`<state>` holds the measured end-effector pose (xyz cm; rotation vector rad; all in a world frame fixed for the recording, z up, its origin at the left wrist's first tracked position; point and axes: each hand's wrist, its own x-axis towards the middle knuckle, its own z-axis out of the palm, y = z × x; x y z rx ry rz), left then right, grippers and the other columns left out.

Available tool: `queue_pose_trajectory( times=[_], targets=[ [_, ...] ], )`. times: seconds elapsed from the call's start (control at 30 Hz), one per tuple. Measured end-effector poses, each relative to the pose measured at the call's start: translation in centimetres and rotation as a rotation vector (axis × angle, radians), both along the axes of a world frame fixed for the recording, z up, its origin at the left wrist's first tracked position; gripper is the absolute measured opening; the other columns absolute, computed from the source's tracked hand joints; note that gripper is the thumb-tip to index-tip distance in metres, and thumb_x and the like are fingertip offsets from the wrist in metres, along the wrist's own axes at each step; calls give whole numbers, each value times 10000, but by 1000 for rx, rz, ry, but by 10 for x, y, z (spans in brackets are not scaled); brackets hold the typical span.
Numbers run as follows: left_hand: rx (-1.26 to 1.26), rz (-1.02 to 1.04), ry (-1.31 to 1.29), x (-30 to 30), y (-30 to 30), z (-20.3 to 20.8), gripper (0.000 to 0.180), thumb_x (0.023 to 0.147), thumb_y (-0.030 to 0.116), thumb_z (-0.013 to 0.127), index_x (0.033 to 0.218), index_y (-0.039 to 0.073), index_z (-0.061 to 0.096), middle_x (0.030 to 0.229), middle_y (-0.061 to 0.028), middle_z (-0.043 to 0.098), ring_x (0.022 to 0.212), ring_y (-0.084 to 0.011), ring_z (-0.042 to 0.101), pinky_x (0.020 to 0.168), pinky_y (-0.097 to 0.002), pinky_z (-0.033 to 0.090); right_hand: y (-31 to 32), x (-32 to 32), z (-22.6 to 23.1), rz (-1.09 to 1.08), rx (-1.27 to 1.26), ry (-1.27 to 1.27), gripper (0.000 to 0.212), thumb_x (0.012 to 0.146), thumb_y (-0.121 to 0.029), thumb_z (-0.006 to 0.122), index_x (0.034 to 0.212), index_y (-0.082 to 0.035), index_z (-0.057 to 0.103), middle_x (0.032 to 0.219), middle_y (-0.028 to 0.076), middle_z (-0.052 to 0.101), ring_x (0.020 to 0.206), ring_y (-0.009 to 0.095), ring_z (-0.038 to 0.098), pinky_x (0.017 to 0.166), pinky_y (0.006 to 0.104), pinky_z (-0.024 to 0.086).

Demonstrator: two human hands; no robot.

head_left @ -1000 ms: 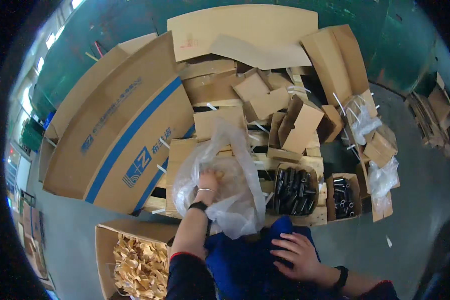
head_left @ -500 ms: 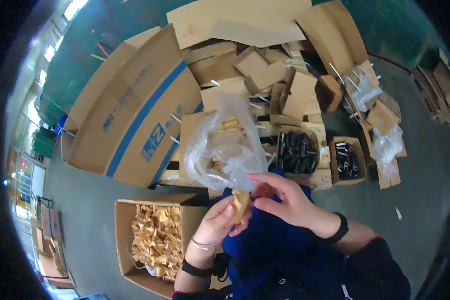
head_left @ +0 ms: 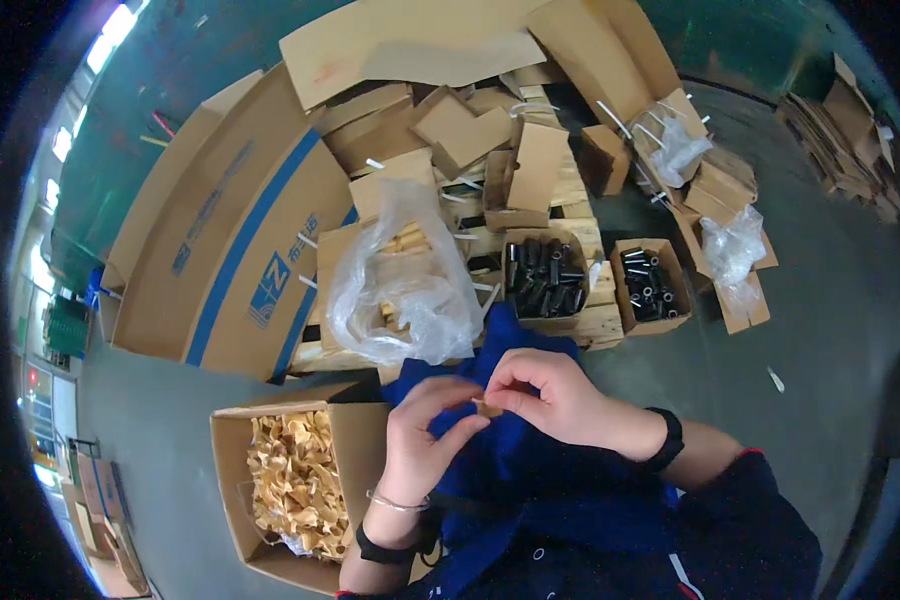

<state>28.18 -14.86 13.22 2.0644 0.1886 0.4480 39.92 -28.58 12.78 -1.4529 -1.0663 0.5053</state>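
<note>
Close in front of my body, my left hand and my right hand meet at a small brown paper piece. Thumb and fingers of the right hand pinch its upper end. The left thumb and fingers close on it from the other side, and most of the piece is hidden between them. Left of my hands stands a cardboard box full of crumpled brown paper pieces. Just beyond my hands, a clear plastic bag lies over tan tube-like pieces.
Black tubes fill one small carton on the wooden pallet; another carton of black tubes stands right of it. A large cardboard sheet with a blue stripe leans at left. Flattened cardboard lies far right.
My right hand has gone from spread fingers to a pinch on the paper piece. The left hand has turned, with fingers reaching over the piece. The view has shifted, moving the scene leftward.
</note>
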Motion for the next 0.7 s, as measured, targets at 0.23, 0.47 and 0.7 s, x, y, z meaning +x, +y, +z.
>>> queue_pose_trajectory(
  times=[0.23,0.47,0.7],
  targets=[
    [129,13,77,15,-18,17,116,643,-10,650,751,1,609,719,-98,598,653,-199,590,572,-262,466,-10,3,-14,-57,36,-174,60,741,-56,598,774,-23,560,725,65,530,649,178,537,569,265,428],
    [254,-6,-3,18,-19,7,115,649,-39,608,749,17,593,706,-105,580,625,-239,578,549,-275,463,-17,5,-9,-18,-47,-232,75,725,-57,589,781,-21,554,726,69,507,625,189,529,528,270,425],
    [454,30,-308,17,-25,10,158,614,-76,603,737,21,590,742,-112,584,660,-227,579,574,-289,471,-12,-2,-3,-84,-36,490,104,788,-90,567,813,10,551,703,20,571,668,68,527,596,220,432]
  ],
)
